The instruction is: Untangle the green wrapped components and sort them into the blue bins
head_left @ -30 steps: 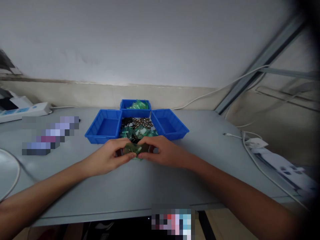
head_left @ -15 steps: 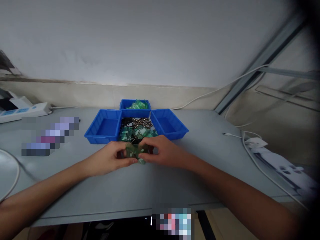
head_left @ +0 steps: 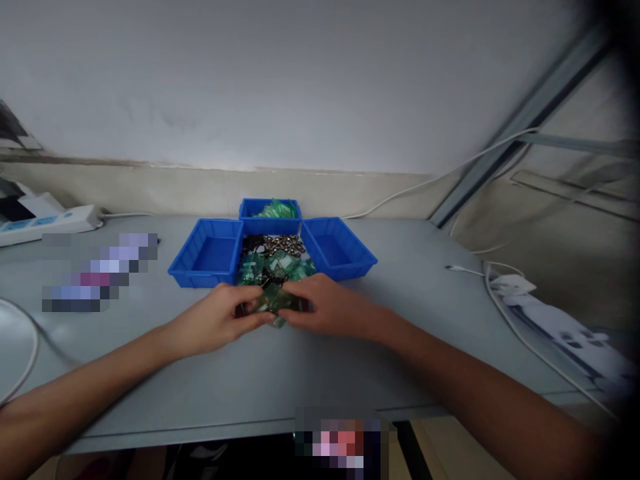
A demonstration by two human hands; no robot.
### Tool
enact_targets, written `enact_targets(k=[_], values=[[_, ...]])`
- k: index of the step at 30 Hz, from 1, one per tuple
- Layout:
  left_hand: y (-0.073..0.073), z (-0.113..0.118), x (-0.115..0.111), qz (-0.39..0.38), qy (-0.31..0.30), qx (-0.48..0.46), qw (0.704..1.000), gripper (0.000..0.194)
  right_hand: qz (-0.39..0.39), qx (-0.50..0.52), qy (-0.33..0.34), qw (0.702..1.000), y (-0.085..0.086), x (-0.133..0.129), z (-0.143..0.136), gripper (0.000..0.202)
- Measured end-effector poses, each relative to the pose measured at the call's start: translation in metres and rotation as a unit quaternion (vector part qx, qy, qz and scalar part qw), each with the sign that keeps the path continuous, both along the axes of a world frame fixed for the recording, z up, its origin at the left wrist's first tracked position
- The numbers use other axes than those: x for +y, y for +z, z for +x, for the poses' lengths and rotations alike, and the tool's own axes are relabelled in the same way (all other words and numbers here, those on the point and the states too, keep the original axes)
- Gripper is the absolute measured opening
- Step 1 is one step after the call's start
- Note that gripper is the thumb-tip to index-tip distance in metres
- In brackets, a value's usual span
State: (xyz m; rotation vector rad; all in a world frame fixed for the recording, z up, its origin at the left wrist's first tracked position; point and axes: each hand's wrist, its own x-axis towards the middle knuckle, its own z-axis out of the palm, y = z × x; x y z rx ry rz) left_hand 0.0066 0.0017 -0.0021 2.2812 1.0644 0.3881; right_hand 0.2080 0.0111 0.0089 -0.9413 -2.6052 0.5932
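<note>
Between my two hands is a small green translucent packet (head_left: 273, 300), its ends pinched by fingers of both. My left hand (head_left: 213, 319) grips its left side, thumb below and fingers above. On the right side my right hand (head_left: 330, 305) has its thumb and index finger closed on it. What lies inside the packet is too small to tell. Just beyond the hands is a pile of green packets (head_left: 280, 265) with small dark and shiny metal pieces (head_left: 285, 245) behind it, partly hidden by the hands.
Blue bins stand left (head_left: 207, 257) and right (head_left: 340, 250) of the pile; a back bin (head_left: 270, 205) holds green packets. A power strip (head_left: 75, 220) lies far left, a blurred-out object (head_left: 105, 270) nearer. White cables and a white item (head_left: 560, 320) are at right.
The green packet has shifted and changed shape slightly between my fingers. My right hand has moved a little down and to the right; the bins have not moved.
</note>
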Motion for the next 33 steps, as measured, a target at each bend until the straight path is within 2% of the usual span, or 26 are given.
enact_targets(k=[3,9,16,22,26,29,33], values=[[0.0011,-0.0002,0.0021,-0.005,0.006,-0.011,1.0,0.029,0.003,0.007,-0.013,1.0,0.001,0.0002,-0.0001,0.022],[0.0045,-0.0005,0.0049,-0.072,0.017,-0.051,0.996,0.025,-0.043,0.026,-0.05,0.997,0.0066,0.0003,0.0,0.029],[0.0045,-0.0024,0.003,-0.067,0.02,-0.06,0.996,0.027,-0.067,0.057,-0.045,0.995,0.0032,0.0037,0.0022,0.032],[0.0044,-0.0016,0.0021,-0.053,0.017,-0.077,0.995,0.023,-0.098,0.065,-0.045,0.992,0.0043,0.0048,0.0036,0.029],[0.0056,0.0007,0.0017,-0.092,0.048,-0.115,0.988,0.023,-0.125,0.096,-0.068,0.985,0.0065,0.004,0.0035,0.03],[0.0084,0.0013,0.0014,-0.124,0.048,-0.162,0.978,0.023,-0.145,0.114,-0.08,0.98,0.0062,0.0035,0.0026,0.028],[0.0092,0.0006,0.0009,-0.121,0.055,-0.175,0.976,0.022,-0.149,0.107,-0.07,0.98,0.0051,0.0035,0.0021,0.024]])
